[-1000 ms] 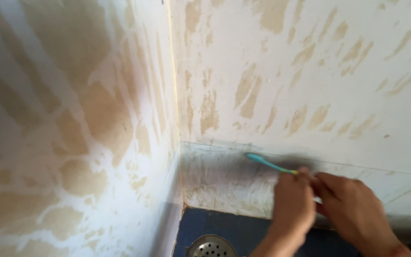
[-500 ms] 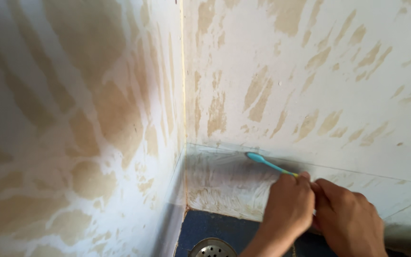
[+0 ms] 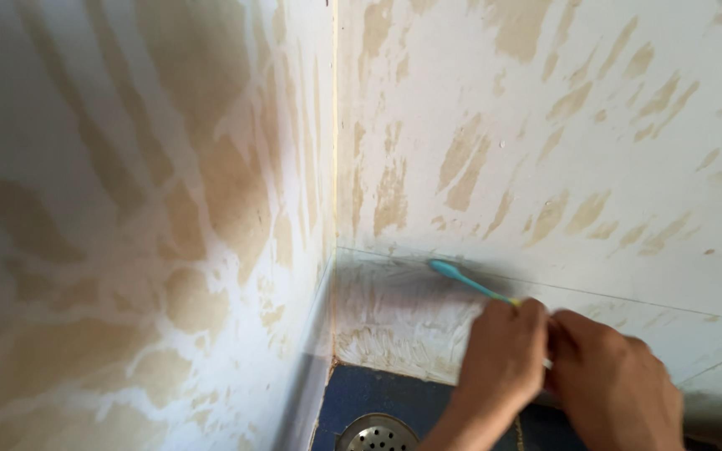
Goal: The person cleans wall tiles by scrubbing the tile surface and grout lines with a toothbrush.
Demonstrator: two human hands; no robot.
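A turquoise toothbrush (image 3: 465, 282) with a yellow-tipped handle points up-left, its head pressed on the grout line between two wall tiles. My left hand (image 3: 501, 363) grips the handle, fingers closed around it. My right hand (image 3: 612, 384) sits just to the right, touching the left hand and closed around the handle's rear end, which is hidden. Both hands are low on the right wall (image 3: 545, 150), near the corner.
Two white-and-beige marbled tile walls meet at a vertical corner seam (image 3: 334, 167). The left wall (image 3: 127, 234) fills the left half. Below lies a dark blue floor (image 3: 361, 401) with a round metal drain cover (image 3: 376, 434) near the corner.
The view shifted slightly, moving the corner to the right. The brush head and both hands stay at nearly the same spot on the grout line, with small back-and-forth motion.
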